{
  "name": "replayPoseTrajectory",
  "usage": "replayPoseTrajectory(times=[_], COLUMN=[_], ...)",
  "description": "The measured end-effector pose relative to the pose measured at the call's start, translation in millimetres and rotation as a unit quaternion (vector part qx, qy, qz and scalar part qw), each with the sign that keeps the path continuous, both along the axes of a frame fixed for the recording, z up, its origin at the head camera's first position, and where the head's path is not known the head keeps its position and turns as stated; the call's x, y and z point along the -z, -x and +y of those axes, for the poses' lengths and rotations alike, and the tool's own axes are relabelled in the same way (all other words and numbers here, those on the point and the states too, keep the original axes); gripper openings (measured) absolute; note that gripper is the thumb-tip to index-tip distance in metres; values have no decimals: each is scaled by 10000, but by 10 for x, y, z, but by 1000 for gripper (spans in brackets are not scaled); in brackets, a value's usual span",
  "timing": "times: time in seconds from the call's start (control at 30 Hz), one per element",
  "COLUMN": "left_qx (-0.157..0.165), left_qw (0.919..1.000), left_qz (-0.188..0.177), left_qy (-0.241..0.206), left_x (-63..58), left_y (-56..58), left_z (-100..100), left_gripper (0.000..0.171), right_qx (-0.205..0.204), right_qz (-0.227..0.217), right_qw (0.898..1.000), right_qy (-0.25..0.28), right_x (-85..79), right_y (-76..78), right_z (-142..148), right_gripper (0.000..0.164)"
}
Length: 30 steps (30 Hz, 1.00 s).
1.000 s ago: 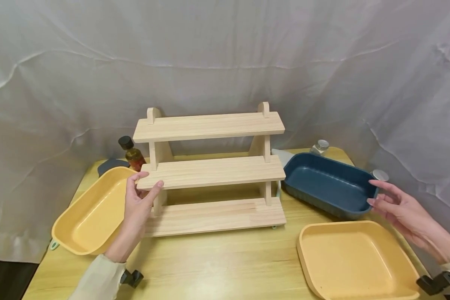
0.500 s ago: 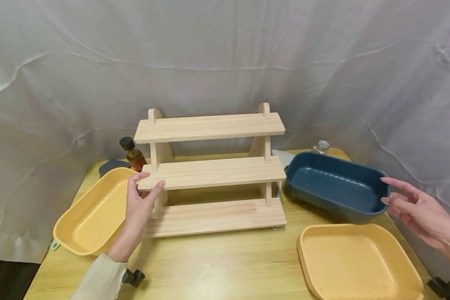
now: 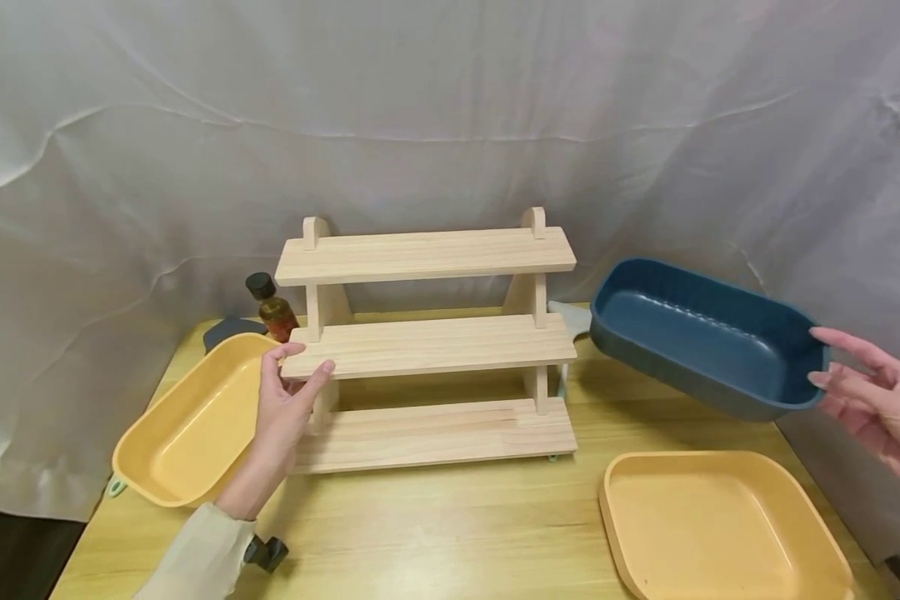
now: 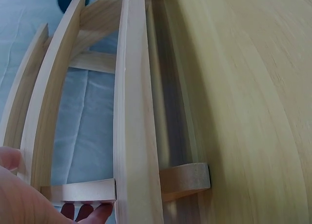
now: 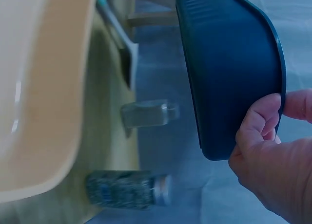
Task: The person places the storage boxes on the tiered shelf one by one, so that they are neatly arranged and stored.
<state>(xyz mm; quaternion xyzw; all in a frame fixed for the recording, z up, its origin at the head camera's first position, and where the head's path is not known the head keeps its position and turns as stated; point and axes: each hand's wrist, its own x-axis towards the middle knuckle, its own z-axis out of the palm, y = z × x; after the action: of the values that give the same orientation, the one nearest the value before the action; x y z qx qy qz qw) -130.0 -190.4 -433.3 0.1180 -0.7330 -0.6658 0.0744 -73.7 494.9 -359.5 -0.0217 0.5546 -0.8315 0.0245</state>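
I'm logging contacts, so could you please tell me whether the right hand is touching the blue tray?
Touching. The right wrist view shows the right hand pinching the rim of the blue tray.

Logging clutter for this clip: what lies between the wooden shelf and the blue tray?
A pale utensil, partly hidden, shows between the wooden shelf and blue tray in the head view.

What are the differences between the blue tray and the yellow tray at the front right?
Colour: the blue tray is dark blue, while the yellow tray is a light, warm yellow.
Support: the blue tray is held up off the table by the right hand, whereas the yellow tray rests on the table with no hand on it.
Shared: both have rounded corners and raised walls.
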Motion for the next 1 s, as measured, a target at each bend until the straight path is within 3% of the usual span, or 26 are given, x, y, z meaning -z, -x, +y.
replayPoseTrajectory(times=[0.23,0.43,0.67,0.83,1.0], left_qx=[163,317,459,509,576], left_qw=[9998,9992,9984,9980,9974], left_qz=[-65,-166,-196,-232,-280], left_qy=[127,187,249,297,328], left_x=[-8,-19,-55,-70,-79], left_y=[9,24,21,20,28], left_z=[-26,-60,-62,-60,-60], left_gripper=[59,60,61,60,62], right_qx=[462,617,386,227,-217], right_qz=[46,-45,144,-252,-402], right_qw=[9985,9979,9988,9992,9980], right_qy=[-305,-170,247,201,440], right_x=[-276,-557,-784,-957,-1046], right_y=[91,216,395,542,723], right_z=[-51,-261,-665,-1006,-1299], right_gripper=[54,58,58,57,55])
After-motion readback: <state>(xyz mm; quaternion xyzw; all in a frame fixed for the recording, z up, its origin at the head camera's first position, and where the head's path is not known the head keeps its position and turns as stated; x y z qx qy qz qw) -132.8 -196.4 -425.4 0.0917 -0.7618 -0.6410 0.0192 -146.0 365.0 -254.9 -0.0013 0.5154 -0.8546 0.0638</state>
